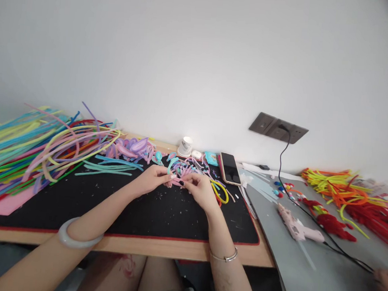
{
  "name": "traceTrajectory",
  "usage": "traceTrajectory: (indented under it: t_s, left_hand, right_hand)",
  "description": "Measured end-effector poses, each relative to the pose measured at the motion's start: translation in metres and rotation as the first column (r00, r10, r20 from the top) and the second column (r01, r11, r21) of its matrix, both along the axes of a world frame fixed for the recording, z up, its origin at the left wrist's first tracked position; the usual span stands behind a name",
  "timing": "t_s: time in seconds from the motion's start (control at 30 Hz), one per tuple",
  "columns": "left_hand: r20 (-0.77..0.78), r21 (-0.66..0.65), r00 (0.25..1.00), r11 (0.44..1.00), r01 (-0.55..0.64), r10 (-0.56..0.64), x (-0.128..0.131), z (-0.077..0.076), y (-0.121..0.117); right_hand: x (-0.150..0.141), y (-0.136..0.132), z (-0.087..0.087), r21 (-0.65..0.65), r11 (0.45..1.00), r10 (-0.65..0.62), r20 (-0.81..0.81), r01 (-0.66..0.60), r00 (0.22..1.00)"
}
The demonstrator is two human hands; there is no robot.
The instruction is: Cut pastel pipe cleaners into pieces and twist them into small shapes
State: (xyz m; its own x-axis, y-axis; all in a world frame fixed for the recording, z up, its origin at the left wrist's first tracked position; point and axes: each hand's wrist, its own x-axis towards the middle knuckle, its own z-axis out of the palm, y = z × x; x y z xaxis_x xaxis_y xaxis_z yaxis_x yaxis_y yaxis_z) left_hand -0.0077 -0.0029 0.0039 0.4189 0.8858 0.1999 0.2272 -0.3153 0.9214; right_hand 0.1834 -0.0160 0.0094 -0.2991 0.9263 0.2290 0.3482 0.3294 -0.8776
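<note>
Two grips: I see left hand (159, 178) and right hand (197, 187) pinching one pink strip (177, 181); uneven pull may dislodge it.

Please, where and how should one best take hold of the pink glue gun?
The pink glue gun lies on its side, so its handle is probably best, taken from above and the right: it points right, away from the nozzle. Mind the black cable leaving the handle's end.

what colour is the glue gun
Pale pink; the glue gun shows best in the head view.
</note>
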Motion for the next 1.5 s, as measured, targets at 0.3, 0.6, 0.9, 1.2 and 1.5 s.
traceTrajectory:
  t_s: [0.3,0.6,0.9,1.2,1.5]
  left_hand:
    - [-0.013,-0.005,1.0,1.0,0.002,-0.002,0.0,-0.003,0.0]
    - [-0.016,-0.02,1.0,1.0,0.009,-0.009,0.002,-0.001,-0.002]
    - [0.047,-0.028,0.999,1.0,-0.003,0.004,0.003,-0.003,-0.002]
    - [0.026,-0.02,0.999,1.0,-0.024,0.024,0.003,-0.007,0.001]
    - [-0.043,0.004,0.999,1.0,0.015,-0.015,0.002,-0.007,0.0]
  right_hand:
    - [-0.002,0.001,0.002,0.076,0.997,-0.029,-0.056,0.033,0.998]
    - [-0.003,0.003,-0.002,0.0,0.995,-0.099,-0.139,0.1,0.985]
    - [0.0,0.004,-0.003,0.032,0.998,-0.052,-0.04,0.053,0.998]
    - [-0.003,0.004,-0.006,-0.002,1.0,0.006,-0.008,-0.007,1.0]
    - [-0.004,0.006,-0.01,0.017,0.992,-0.122,-0.112,0.124,0.986]
